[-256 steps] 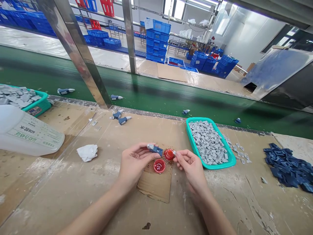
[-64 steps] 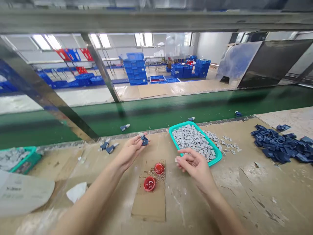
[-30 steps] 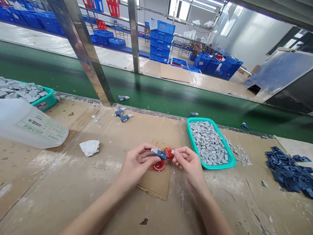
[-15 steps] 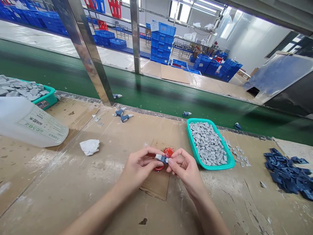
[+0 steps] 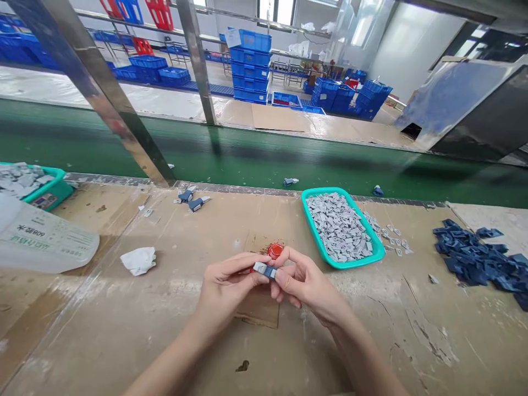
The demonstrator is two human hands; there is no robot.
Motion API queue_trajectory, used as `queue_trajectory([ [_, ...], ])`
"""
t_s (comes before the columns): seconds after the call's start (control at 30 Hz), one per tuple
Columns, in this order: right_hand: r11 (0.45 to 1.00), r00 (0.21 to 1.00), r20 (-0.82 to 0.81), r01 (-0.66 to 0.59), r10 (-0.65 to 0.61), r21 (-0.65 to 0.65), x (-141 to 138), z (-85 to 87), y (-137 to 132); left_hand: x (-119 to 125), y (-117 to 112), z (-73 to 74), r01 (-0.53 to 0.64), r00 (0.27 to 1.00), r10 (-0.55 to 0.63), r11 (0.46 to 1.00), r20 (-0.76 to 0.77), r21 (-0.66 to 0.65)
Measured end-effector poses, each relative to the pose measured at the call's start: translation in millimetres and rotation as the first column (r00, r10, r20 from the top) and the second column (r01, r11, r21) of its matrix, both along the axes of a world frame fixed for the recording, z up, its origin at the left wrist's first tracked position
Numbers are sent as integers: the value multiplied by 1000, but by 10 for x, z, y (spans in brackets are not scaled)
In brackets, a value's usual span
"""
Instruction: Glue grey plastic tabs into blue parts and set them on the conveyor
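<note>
Between my two hands is a small navy-and-grey plastic part (image 5: 266,270), held above the bench. My left hand (image 5: 229,284) pinches its pale grey end between thumb and fingers. The thumb and fingertips of my right hand (image 5: 297,279) close on its dark blue end. Just behind the fingers sits a round red cap-like piece (image 5: 275,251), and more red shows partly hidden by my left fingers. Beneath the hands lies a piece of brown cardboard (image 5: 264,308). To the right stands a teal basket (image 5: 377,254) filled with small grey pieces (image 5: 340,228).
Dark blue pieces (image 5: 478,256) lie heaped at the right. A crumpled white tissue (image 5: 139,260), a large translucent jug (image 5: 49,236) and a second teal basket (image 5: 58,190) are at the left. Behind the bench runs a green conveyor belt (image 5: 247,159), with a slanted metal post (image 5: 119,121) before it.
The view has shifted, so the bench items appear farther left. Both hands still grip the part, which now slants more, with my fingers closer together around it.
</note>
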State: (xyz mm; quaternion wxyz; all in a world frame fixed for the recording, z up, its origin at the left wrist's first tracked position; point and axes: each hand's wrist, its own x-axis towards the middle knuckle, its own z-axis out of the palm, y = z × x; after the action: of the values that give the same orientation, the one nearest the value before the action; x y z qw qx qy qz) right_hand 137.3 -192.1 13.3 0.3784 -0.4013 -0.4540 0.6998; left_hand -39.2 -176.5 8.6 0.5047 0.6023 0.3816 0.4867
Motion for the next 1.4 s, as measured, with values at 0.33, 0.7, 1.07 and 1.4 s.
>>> queue_trajectory([
  [0.33, 939, 951, 115, 256, -288, 230, 97, 143, 39, 43, 163, 79, 79, 956, -40, 989, -289, 123],
  [0.7, 772, 97, 769, 169, -632, 613, 914, -265, 271, -66, 2136, 65, 93, 409, 253, 944, -877, 316],
  [1.07, 695, 268, 641, 269, -719, 667, 852, -269, 261, 340, 2636, -115, 241, 319, 302, 891, -898, 385],
  [1.4, 733, 713, 238, 538, -659, 417, 641, -41, 119, 338, 1816, 24, 251, 604, 161, 891, -781, 378],
])
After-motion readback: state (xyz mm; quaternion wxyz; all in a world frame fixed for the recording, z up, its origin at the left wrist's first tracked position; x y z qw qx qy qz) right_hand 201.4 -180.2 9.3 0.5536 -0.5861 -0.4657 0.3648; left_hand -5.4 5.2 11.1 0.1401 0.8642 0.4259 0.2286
